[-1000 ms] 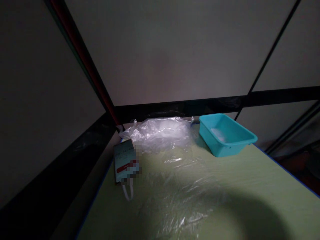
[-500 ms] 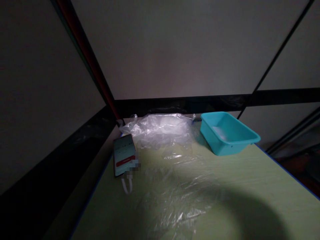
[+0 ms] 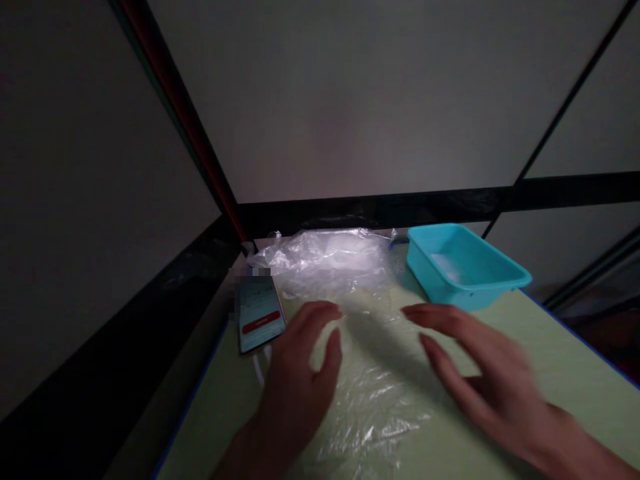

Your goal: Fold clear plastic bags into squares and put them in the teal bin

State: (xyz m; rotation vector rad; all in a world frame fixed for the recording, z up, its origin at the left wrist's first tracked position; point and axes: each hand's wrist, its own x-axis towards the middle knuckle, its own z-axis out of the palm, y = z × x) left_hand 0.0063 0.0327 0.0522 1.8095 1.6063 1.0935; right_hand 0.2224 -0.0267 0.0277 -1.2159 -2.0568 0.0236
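Observation:
My left hand [image 3: 303, 363] hovers over the near left part of the table, thumb and fingers apart, with nothing in it. Across from it my right hand [image 3: 487, 373], slightly blurred, is held open and empty too, its fingertips pointing inward. Below and between them a thin clear plastic sheet [image 3: 370, 400] lies flat and wrinkled on the table. Behind the hands sits a crumpled clear plastic bag [image 3: 340, 253] with something whitish in or under it. A turquoise plastic basin [image 3: 470, 297] stands beyond my right hand, with a pale, indistinct patch inside.
A phone [image 3: 260, 313] with a lit screen lies at the table's left edge, a white strap or cable [image 3: 259, 369] beside it. The pale green table [image 3: 560, 333] has a blue edge. Pale panels with dark trim [image 3: 375, 210] rise behind and at left.
Both my hands have come into view from below, open, over the plastic sheet. The whole scene has shifted slightly right in the view; the basin, bag and phone keep their places on the table.

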